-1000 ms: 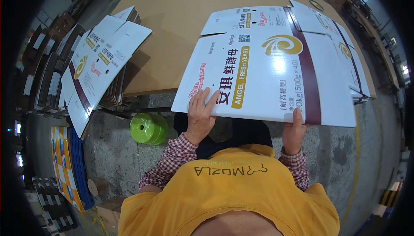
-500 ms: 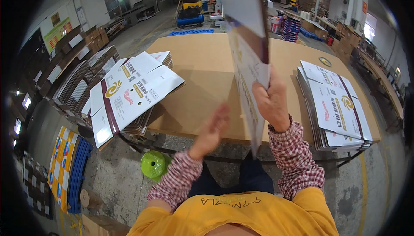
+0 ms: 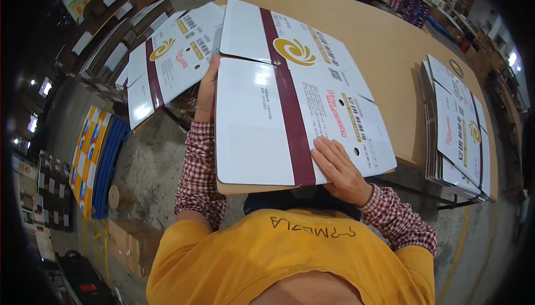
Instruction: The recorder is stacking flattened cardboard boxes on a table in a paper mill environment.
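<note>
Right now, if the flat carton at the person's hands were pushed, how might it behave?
The flat carton probably stays stiff: it shows no clear sag. Its glossy sheen suggests it may slip. The upper-left flap, marked off by a slit, might bend separately.

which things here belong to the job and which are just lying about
Likely job:
- flattened white carton, left hand at its edge, right hand flat on it
- left carton stack
- right carton stack

Seemingly lying about:
- blue pallet
- cardboard box

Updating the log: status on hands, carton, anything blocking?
Left hand at left edge of flat carton. Right hand laid on its printed side. No obstruction visible.
</note>
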Available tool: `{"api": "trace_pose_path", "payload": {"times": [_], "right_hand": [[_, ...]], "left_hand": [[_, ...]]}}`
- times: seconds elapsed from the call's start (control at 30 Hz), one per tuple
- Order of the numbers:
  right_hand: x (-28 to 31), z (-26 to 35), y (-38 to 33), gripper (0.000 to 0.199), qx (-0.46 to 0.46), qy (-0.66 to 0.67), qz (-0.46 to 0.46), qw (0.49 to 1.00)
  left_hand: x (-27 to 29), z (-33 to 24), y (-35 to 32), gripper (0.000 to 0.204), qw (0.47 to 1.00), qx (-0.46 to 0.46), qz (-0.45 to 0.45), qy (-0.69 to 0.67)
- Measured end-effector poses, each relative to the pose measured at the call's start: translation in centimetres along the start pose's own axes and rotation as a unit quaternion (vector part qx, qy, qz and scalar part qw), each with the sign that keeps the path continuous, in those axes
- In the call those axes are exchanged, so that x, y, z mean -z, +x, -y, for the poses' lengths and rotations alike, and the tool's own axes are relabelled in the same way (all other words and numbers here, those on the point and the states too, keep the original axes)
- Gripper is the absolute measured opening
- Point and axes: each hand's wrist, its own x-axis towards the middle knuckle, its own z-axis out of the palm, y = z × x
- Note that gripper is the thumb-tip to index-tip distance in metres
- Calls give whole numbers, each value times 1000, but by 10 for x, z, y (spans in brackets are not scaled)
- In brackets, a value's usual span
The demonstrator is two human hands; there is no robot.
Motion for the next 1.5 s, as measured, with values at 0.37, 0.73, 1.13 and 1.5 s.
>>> {"api": "trace_pose_path", "payload": {"times": [0.37,0.73,1.13,1.5], "right_hand": [[-5,-8,-24,62,-134,-83,-16,987],[-41,8,-20,56,-266,-210,-60,939],[-45,-19,-20,58,-237,85,-43,967],[32,-5,-56,26,-443,210,-59,870]], "left_hand": [[10,34,5,31,977,24,-128,168],[68,44,34,45,942,243,-168,161],[104,38,57,35,674,185,-143,701],[-28,208,81,43,617,12,264,741]]}}
